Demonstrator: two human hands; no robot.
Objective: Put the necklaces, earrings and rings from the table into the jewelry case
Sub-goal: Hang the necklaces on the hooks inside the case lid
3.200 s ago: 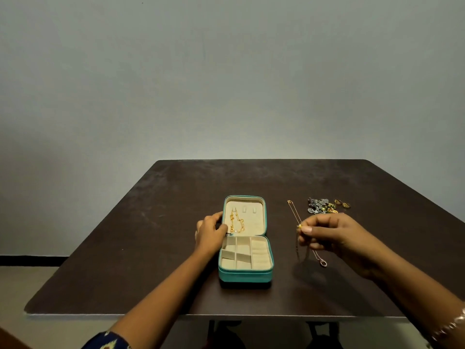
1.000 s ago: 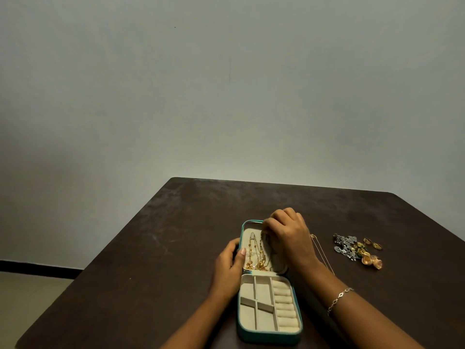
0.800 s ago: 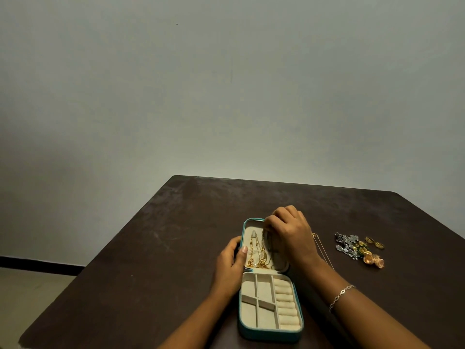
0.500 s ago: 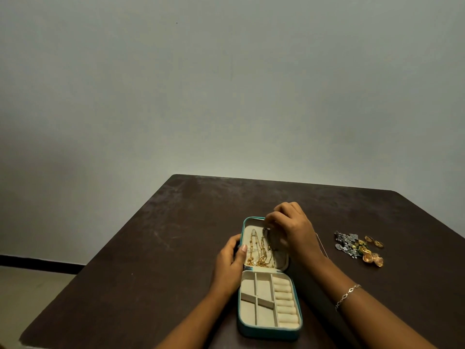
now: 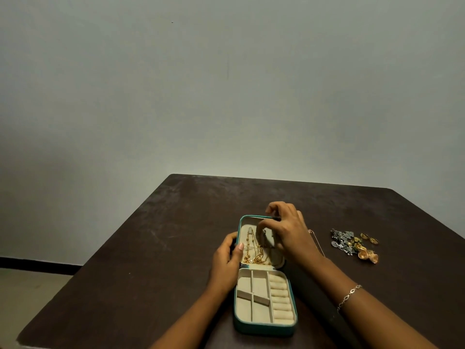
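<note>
The case [image 5: 264, 329] lies open on the table [image 5: 176, 248], necklaces [image 5: 254, 250] in its far half. The earrings [image 5: 352, 244] lie well to its right, a chain [image 5: 317, 244] between them

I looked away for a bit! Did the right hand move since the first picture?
Yes. The right hand went left, away from the earring pile, and now is over the case lid, pinching a necklace.

Table [image 5: 151, 273]: one. Case [image 5: 264, 329]: one, open. Left hand [image 5: 225, 260]: one. Right hand [image 5: 289, 233]: one. Necklaces [image 5: 254, 250] in the lid: two, as far as the tangle shows. Chain [image 5: 317, 244] on the table: one. Earrings and rings [image 5: 352, 244]: one heap, pieces too small to count. Bracelet [image 5: 348, 295]: one.
</note>
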